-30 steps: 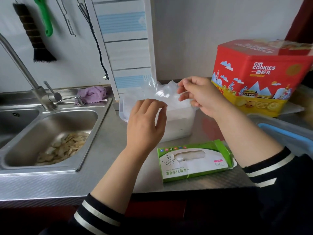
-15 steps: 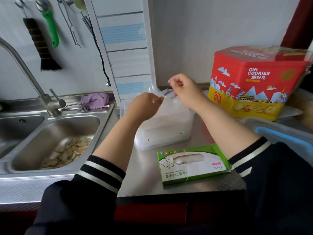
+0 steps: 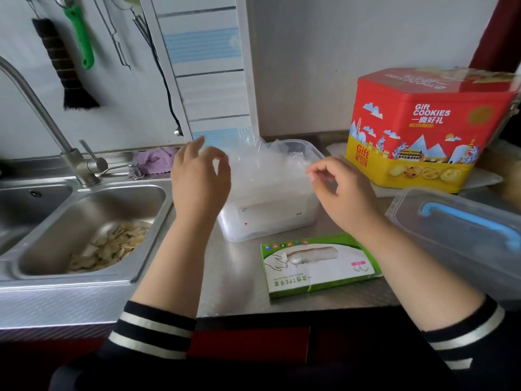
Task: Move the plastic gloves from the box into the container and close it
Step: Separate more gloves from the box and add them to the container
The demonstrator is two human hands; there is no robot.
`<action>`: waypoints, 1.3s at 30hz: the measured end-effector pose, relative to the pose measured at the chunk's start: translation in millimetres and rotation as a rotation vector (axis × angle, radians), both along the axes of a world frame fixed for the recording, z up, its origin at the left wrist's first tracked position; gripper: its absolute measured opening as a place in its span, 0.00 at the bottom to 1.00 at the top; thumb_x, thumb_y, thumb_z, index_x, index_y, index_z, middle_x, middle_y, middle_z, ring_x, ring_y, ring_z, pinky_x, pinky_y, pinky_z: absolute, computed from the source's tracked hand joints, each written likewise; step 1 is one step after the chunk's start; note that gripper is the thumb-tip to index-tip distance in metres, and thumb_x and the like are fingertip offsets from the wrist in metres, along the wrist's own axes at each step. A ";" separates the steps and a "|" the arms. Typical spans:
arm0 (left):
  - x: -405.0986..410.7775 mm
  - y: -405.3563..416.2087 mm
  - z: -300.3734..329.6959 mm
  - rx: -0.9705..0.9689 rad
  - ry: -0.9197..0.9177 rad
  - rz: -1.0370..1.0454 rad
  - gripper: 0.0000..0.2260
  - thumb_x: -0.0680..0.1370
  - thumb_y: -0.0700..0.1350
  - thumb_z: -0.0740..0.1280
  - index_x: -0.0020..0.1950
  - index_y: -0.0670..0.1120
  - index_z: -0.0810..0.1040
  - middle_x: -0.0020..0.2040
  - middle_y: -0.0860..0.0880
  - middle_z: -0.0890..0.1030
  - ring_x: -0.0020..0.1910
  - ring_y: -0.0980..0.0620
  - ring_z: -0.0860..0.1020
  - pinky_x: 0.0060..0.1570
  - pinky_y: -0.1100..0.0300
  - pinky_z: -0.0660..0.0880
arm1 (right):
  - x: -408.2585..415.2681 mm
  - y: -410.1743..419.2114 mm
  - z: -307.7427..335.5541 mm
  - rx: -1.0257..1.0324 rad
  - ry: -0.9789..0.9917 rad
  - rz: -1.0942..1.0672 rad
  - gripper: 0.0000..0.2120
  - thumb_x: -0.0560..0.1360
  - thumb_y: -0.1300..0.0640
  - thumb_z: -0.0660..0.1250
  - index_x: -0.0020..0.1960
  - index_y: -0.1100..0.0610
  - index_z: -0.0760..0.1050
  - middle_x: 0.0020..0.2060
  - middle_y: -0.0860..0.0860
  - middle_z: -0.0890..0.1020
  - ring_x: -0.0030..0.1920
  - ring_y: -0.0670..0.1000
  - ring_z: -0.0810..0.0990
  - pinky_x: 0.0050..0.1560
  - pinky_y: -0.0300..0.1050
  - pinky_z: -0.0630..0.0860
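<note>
Container: translucent plastic container sits on the steel counter, rectangular with rounded corners, its long axis running left to right, mouth upward and uncovered.
Gloves: crinkled clear plastic gloves are heaped in the container, the pile rising above the rim at the back.
Box: green and white cardboard glove box lies flat just in front of the container, long axis left to right and slightly slanted, its oval window facing up with a little film showing in it.
Lid: clear plastic lid with a blue handle lies at the right, apart from the container.
Left hand: left hand hovers at the container's left edge, fingers loosely spread, thumb and forefinger apart — holding nothing.
Right hand: right hand hovers at the container's right side, fingers loosely curled; thumb and forefinger are near each other, and whether a wisp of film is between them cannot be told.
Change: half a second ago both hands were close together over the heap, pinching at the film; now they have drawn apart to either side.
Surroundings: steel sink at left holds pale peelings — a red and yellow cookie tin stands behind at right.
</note>
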State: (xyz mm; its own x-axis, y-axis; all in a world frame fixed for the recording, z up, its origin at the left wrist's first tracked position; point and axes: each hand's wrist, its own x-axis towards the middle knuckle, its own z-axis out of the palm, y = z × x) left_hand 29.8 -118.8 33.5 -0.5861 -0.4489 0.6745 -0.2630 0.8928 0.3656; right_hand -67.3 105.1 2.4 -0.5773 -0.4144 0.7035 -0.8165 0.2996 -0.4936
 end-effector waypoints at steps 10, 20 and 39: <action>32.3 82.0 -70.5 0.384 -0.229 -0.683 0.23 0.75 0.64 0.61 0.62 0.51 0.75 0.53 0.57 0.81 0.55 0.58 0.78 0.55 0.53 0.76 | 41.4 19.8 -51.5 0.457 -0.493 0.212 0.11 0.68 0.45 0.76 0.46 0.47 0.80 0.51 0.42 0.78 0.56 0.45 0.77 0.59 0.47 0.74; 33.3 83.8 -110.0 0.476 -0.294 -0.687 0.31 0.66 0.64 0.72 0.65 0.54 0.71 0.58 0.61 0.79 0.60 0.60 0.74 0.61 0.56 0.72 | 52.5 14.9 -61.7 0.213 -0.508 0.040 0.06 0.70 0.55 0.76 0.36 0.52 0.81 0.44 0.41 0.80 0.46 0.40 0.78 0.48 0.33 0.70; 41.7 86.7 -91.3 0.694 -0.246 -0.780 0.24 0.69 0.73 0.64 0.57 0.60 0.72 0.55 0.66 0.77 0.58 0.62 0.75 0.57 0.64 0.71 | 48.5 26.1 11.2 -0.645 -0.869 0.117 0.12 0.75 0.46 0.68 0.41 0.52 0.84 0.39 0.54 0.86 0.43 0.63 0.76 0.47 0.56 0.69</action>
